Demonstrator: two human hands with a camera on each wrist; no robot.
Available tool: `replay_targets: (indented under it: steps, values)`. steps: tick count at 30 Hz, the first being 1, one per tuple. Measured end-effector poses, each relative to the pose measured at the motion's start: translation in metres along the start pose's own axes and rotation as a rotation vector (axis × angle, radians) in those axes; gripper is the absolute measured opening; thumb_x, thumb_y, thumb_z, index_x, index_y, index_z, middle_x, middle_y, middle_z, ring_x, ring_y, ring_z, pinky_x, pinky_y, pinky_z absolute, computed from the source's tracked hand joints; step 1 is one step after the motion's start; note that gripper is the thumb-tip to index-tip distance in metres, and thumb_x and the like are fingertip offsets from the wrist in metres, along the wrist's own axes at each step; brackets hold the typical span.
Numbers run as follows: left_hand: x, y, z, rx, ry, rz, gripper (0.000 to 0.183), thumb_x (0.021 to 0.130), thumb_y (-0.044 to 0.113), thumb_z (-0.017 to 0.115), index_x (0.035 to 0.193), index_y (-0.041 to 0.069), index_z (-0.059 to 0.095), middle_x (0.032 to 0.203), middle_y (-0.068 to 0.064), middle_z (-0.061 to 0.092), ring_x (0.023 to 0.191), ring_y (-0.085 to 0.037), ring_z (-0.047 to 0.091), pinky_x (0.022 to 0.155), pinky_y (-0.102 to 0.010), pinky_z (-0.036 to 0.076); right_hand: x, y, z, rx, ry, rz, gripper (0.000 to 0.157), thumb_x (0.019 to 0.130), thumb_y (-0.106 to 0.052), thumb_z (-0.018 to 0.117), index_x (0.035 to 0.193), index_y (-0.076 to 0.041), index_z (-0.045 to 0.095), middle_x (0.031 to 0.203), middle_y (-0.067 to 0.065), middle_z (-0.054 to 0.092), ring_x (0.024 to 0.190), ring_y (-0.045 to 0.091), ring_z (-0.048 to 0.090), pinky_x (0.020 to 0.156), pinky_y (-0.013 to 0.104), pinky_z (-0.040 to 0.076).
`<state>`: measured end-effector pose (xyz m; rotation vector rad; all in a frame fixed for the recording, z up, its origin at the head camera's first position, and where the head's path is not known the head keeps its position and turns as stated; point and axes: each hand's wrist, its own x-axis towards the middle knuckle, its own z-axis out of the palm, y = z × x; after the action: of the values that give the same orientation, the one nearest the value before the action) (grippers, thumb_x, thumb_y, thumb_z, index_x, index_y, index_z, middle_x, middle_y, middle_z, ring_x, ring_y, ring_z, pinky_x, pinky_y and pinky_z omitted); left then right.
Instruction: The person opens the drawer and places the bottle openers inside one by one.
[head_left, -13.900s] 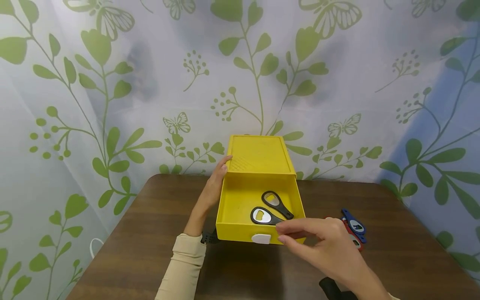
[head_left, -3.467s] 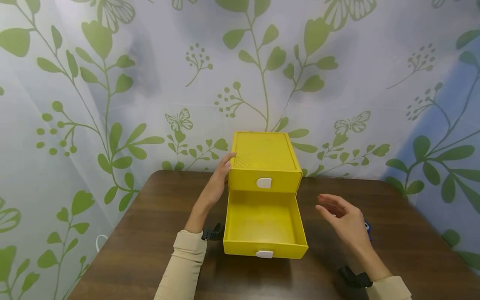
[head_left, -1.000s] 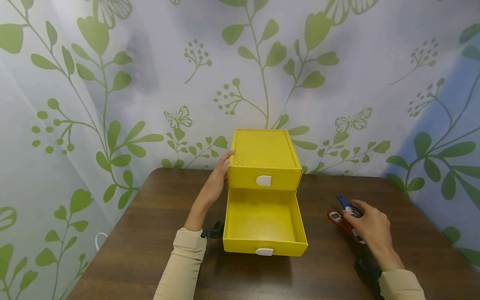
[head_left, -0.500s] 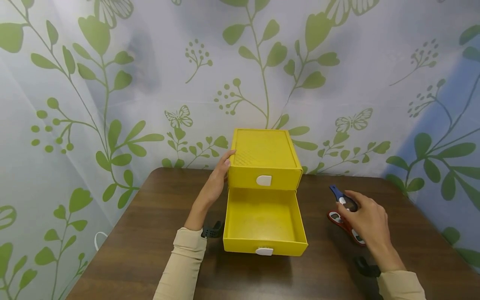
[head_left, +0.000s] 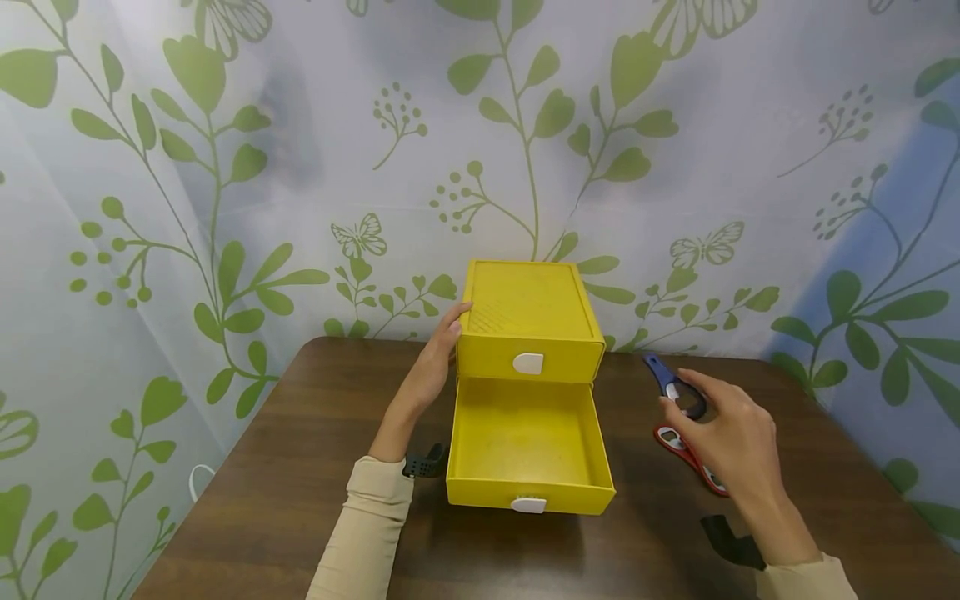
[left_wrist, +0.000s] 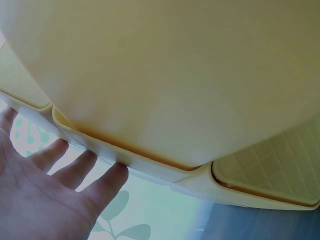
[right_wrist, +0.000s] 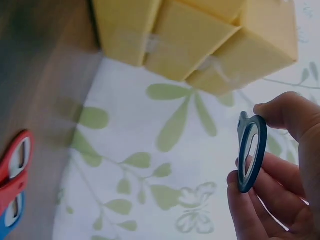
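Note:
My right hand (head_left: 738, 437) pinches a blue bottle opener (head_left: 658, 370) by its round end, between thumb and fingertips, raised over the table to the right of the yellow drawer box (head_left: 528, 296). The right wrist view shows the opener (right_wrist: 262, 150) edge-on. A red bottle opener (head_left: 678, 446) lies on the table below that hand. Along the box's left side rests my left hand (head_left: 426, 375), fingers extended; the left wrist view has the fingertips (left_wrist: 117, 172) at the box's edge. The upper drawer (head_left: 487, 358) is closed. The lower drawer (head_left: 487, 493) is pulled out, its yellow floor showing.
The box stands on a brown wooden table (head_left: 337, 517), near a leaf-patterned curtain (head_left: 300, 192) behind. Another blue bottle opener (right_wrist: 12, 215) lies by the red one (right_wrist: 17, 160) in the right wrist view. A white cable (head_left: 195, 482) loops at the left edge.
The upper drawer, open with two black bottle openers inside earlier, is now closed, and the lower one is out. My right hand has taken the blue bottle opener and raised it leftward.

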<state>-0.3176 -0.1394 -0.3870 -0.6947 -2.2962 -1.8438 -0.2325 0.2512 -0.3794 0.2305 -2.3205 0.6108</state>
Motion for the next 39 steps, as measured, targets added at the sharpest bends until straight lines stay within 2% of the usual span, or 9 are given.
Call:
replay_targets:
  steps: [5, 9, 12, 16, 23, 27, 34, 39]
  values:
    - [-0.001, 0.001, 0.0, 0.002, 0.003, 0.001, 0.053, 0.111, 0.053, 0.024, 0.161, 0.036, 0.027, 0.171, 0.003, 0.015, 0.156, -0.03, 0.022, 0.118, -0.068, 0.027, -0.001, -0.014, -0.008, 0.042, 0.048, -0.044, 0.052, 0.073, -0.016, 0.092, 0.122, -0.007, 0.076, 0.1, 0.018, 0.075, 0.082, 0.031, 0.064, 0.066, 0.023, 0.042]
    - [-0.001, 0.0, 0.0, -0.004, 0.004, -0.001, 0.055, 0.11, 0.056, 0.024, 0.161, 0.037, 0.027, 0.171, 0.004, 0.015, 0.156, -0.029, 0.022, 0.118, -0.067, 0.027, -0.002, -0.024, -0.012, 0.081, 0.071, -0.071, 0.054, 0.071, -0.013, 0.093, 0.123, -0.009, 0.076, 0.102, 0.015, 0.076, 0.088, 0.03, 0.066, 0.07, 0.015, 0.039]
    - [-0.001, -0.001, 0.0, -0.01, 0.002, -0.001, 0.055, 0.11, 0.057, 0.024, 0.161, 0.037, 0.027, 0.171, 0.004, 0.014, 0.156, -0.029, 0.021, 0.118, -0.067, 0.027, -0.003, -0.031, -0.014, 0.109, 0.079, -0.089, 0.054, 0.072, -0.011, 0.093, 0.123, -0.009, 0.076, 0.104, 0.013, 0.076, 0.091, 0.013, 0.064, 0.073, 0.012, 0.039]
    - [-0.001, -0.001, 0.0, -0.011, 0.001, 0.0, 0.055, 0.11, 0.056, 0.025, 0.161, 0.036, 0.027, 0.172, 0.003, 0.014, 0.156, -0.029, 0.02, 0.119, -0.067, 0.026, -0.003, -0.036, -0.015, 0.14, 0.084, -0.111, 0.052, 0.072, -0.01, 0.092, 0.122, -0.01, 0.076, 0.105, 0.011, 0.076, 0.093, -0.009, 0.054, 0.074, 0.007, 0.039]
    - [-0.001, -0.001, 0.0, -0.01, 0.001, 0.002, 0.055, 0.11, 0.055, 0.025, 0.161, 0.035, 0.027, 0.172, 0.003, 0.015, 0.156, -0.029, 0.022, 0.118, -0.067, 0.027, -0.005, -0.044, -0.017, 0.18, 0.067, -0.102, 0.052, 0.074, -0.009, 0.091, 0.123, -0.013, 0.076, 0.111, 0.009, 0.075, 0.099, -0.02, 0.051, 0.075, 0.002, 0.039]
    - [-0.001, 0.0, 0.0, -0.016, 0.0, 0.005, 0.054, 0.111, 0.052, 0.024, 0.162, 0.033, 0.026, 0.171, 0.002, 0.015, 0.155, -0.03, 0.023, 0.117, -0.068, 0.027, -0.005, -0.05, -0.018, 0.187, 0.068, -0.104, 0.052, 0.073, -0.008, 0.091, 0.122, -0.013, 0.076, 0.111, 0.009, 0.075, 0.1, -0.02, 0.052, 0.073, 0.003, 0.04]
    - [-0.001, 0.001, 0.0, -0.014, -0.008, 0.014, 0.054, 0.112, 0.05, 0.022, 0.163, 0.03, 0.025, 0.172, -0.002, 0.013, 0.156, -0.032, 0.02, 0.117, -0.07, 0.026, -0.006, -0.06, -0.017, 0.21, 0.045, -0.128, 0.052, 0.074, -0.009, 0.092, 0.123, -0.014, 0.076, 0.109, 0.008, 0.074, 0.091, -0.01, 0.056, 0.057, 0.008, 0.043]
    - [-0.001, 0.0, 0.0, -0.014, -0.011, 0.015, 0.055, 0.112, 0.049, 0.023, 0.163, 0.029, 0.025, 0.172, -0.002, 0.013, 0.156, -0.033, 0.019, 0.117, -0.07, 0.026, -0.008, -0.068, -0.015, 0.243, 0.027, -0.143, 0.053, 0.073, -0.007, 0.092, 0.122, -0.014, 0.076, 0.106, 0.007, 0.073, 0.088, -0.005, 0.058, 0.061, 0.006, 0.047]
